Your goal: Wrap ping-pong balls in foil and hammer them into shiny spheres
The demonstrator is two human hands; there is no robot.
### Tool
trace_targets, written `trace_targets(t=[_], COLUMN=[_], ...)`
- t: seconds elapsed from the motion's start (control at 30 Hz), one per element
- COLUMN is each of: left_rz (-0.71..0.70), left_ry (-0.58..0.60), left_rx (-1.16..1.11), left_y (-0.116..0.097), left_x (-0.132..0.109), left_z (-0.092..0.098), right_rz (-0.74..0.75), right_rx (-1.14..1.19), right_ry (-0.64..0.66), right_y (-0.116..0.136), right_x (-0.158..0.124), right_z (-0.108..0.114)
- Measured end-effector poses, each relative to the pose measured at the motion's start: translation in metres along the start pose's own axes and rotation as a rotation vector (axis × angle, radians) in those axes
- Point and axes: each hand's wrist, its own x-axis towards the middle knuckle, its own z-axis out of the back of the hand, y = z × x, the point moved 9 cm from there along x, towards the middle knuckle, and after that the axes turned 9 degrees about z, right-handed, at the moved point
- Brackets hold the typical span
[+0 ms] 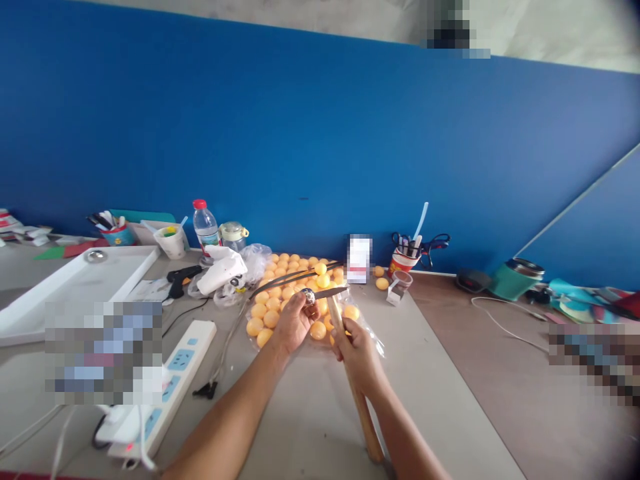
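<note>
My right hand (357,347) is wrapped round the wooden handle of a hammer (364,420), just below its head. The handle slants down toward the table's near side. The dark steel hammer head (330,292) lies sideways, its narrow tapered end to the right. My left hand (297,325) is closed, its fingertips pinching a small shiny silver lump (309,296) at the head's left end. I cannot tell whether that lump is a separate piece or fixed on the head. Behind both hands, many orange ping-pong balls (273,303) lie in a clear plastic bag.
A white power strip (193,347) with cables lies at left, near a black glue gun (180,280) and a white tray (115,287). A bottle (205,227) stands by the blue partition (300,120). At right are a red cup (403,261) with scissors and a teal flask (515,279).
</note>
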Motion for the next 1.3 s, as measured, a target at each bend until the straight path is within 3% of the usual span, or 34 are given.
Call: trace_targets(t=[0.13,0.27,0.43,0.6,0.77,0.9,1.07,1.3], left_rz=[-0.026,-0.018,-0.066,-0.080,-0.088,-0.081,-0.070,0.017], left_ry=[-0.009,0.009,-0.022,0.001,-0.031,-0.020,-0.026,-0.030], left_rx=[0.032,0.096,0.151,0.191,0.223,0.245,0.236,0.112], left_y=[-0.003,-0.002,-0.007,-0.008,-0.007,-0.006,-0.005,0.001], left_x=[0.000,-0.001,-0.002,-0.002,-0.003,-0.003,-0.002,-0.001], left_z=[0.000,-0.003,-0.003,-0.004,-0.003,-0.003,0.000,-0.001], right_rz=[-0.025,0.001,-0.062,-0.008,-0.039,-0.022,-0.070,0.001], right_rx=[0.026,0.020,-0.049,-0.047,-0.014,-0.001,-0.008,0.086], right_ry=[0.055,-0.025,0.075,-0.028,0.069,0.003,0.106,-0.003], right_y=[-0.004,-0.004,-0.010,-0.002,-0.002,0.002,-0.003,-0.001], right_x=[0.001,0.003,0.002,0.003,0.003,0.004,0.003,0.006], right_z=[-0.003,0.008,0.001,0.009,0.000,0.005,-0.004,0.007])
